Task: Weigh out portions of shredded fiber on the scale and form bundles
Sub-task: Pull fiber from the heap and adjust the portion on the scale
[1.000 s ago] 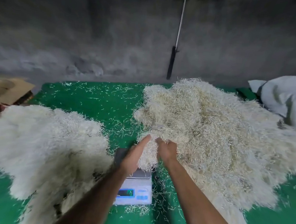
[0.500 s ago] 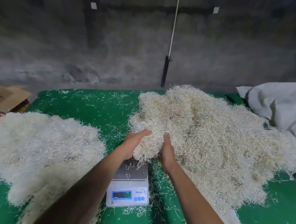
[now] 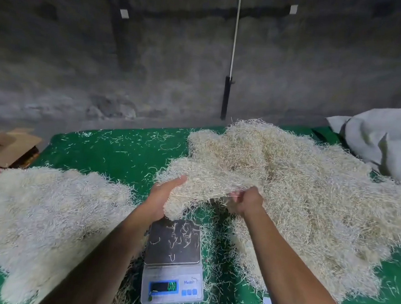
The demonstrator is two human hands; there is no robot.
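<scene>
Both hands' fingers [image 3: 181, 180] grip a fiber clump [image 3: 199, 187] above the scale [image 3: 173, 256].

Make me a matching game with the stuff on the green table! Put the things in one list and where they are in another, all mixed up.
Things:
1. scale
2. whiter fiber pile
3. grey sack
4. tuft of fiber

Places:
A. far right edge
B. held in both hands
C. middle, between the forearms
D. left side

Pairs: 1-C, 2-D, 3-A, 4-B
</scene>
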